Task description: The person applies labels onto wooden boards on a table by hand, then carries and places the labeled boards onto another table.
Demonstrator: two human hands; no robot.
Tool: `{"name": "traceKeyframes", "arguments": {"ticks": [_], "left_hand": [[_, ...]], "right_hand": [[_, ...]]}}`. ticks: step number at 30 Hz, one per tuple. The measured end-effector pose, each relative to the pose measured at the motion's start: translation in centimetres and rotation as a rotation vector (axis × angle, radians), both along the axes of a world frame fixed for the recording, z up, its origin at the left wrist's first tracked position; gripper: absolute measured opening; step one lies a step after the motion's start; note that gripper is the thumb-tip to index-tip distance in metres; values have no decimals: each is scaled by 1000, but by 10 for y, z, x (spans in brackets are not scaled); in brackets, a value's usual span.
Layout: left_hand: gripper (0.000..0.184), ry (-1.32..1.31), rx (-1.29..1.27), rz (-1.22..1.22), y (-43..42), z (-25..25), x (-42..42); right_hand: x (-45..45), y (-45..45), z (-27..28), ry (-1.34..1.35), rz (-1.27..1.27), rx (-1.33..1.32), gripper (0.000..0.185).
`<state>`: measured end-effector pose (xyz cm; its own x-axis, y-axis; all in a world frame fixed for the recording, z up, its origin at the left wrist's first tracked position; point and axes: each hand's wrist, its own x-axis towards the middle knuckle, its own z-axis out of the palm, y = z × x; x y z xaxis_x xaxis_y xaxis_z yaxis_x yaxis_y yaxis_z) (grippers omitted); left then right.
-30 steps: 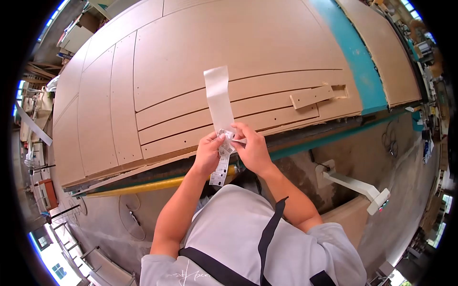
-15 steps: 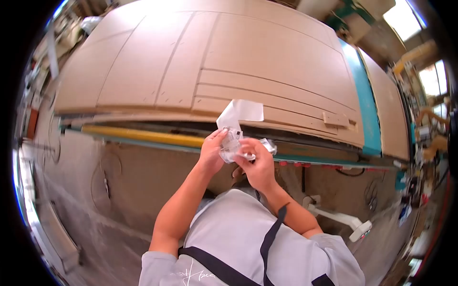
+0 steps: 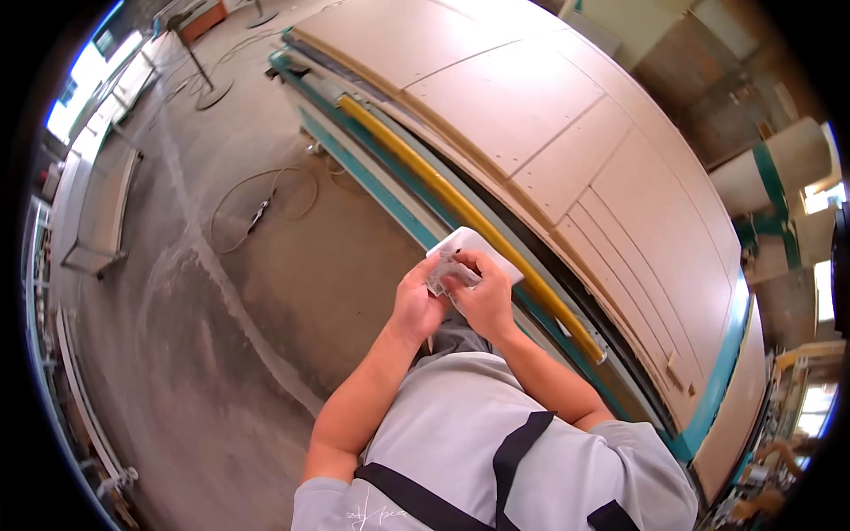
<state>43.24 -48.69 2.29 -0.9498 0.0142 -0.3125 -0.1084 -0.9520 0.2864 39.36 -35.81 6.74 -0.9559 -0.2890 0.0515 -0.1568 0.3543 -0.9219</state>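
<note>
Both hands are together in front of my waist, closed around a crumpled strip of white paper labels (image 3: pixel 469 243). My left hand (image 3: pixel 418 303) grips the crumpled end between thumb and fingers. From the other side, my right hand (image 3: pixel 487 299) pinches the same bunch, its fingertips close to those of the left. A smooth white part of the strip sticks out beyond the fingers. How many labels there are is hidden by the folds and fingers.
Large cut boards (image 3: pixel 549 115) lie on a machine bed to my right, with a yellow bar (image 3: pixel 469 217) and a teal rail (image 3: pixel 381 190) along its edge. A hose with a metal nozzle (image 3: pixel 258 215) lies on the floor. A metal-framed cart (image 3: pixel 102 208) stands at the left.
My view has swung left, so the boards now slant away on the right and more floor shows. The hands have drawn closer together, and the label strip no longer sticks up as far.
</note>
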Motion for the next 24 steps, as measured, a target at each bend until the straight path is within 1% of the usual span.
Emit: {"name": "traceKeyframes", "arguments": {"ticks": [4, 5, 7, 8, 10, 12, 13, 14, 15, 16, 18, 19, 20, 22, 23, 24], "left_hand": [[36, -35, -33, 127, -45, -17, -2], [35, -48, -6, 160, -56, -19, -5], [34, -70, 7, 197, -78, -15, -17], [30, -76, -50, 217, -86, -12, -25], [28, -88, -124, 224, -104, -16, -46], [31, -133, -383, 215, -125, -29, -74], [31, -133, -396, 202, -132, -30, -87], [31, -162, -508, 204, -139, -30, -100], [30, -186, -624, 210, -148, -24, -115], [30, -176, -638, 213, -159, -16, -131], [25, -235, -932, 43, -181, -2, -157], [20, -235, -965, 51, -189, 3, -170], [20, -249, -963, 51, -198, 3, -180], [23, -291, -1192, -107, -216, 5, -191], [27, -292, -1158, -83, -223, 4, -196], [27, -293, -1157, -69, -232, 2, -204]], "right_hand": [[-22, -50, -14, -56, 156, 40, 39], [-28, -63, -17, -68, 176, 31, 39], [-46, -87, -21, 59, 183, 71, 43], [-58, -98, -26, 47, 185, 61, 43], [-88, -119, -36, 199, 93, 48, 49], [-126, -131, -42, 185, 111, 43, 53], [-145, -133, -43, -45, 264, 56, 52], [-165, -136, -44, -275, 420, 66, 52], [-181, -140, -46, -262, 519, 34, 47], [-193, -145, -47, -394, 521, -58, 39], [-220, -158, -59, -547, 560, -129, 36], [-231, -165, -60, -554, 542, -127, 29], [-243, -172, -63, -567, 548, -127, 29], [-259, -184, -66, -384, 601, 157, 25], [-260, -189, -71, -386, 578, 25, 24], [-269, -193, -58, -410, 601, 165, 26]]}}
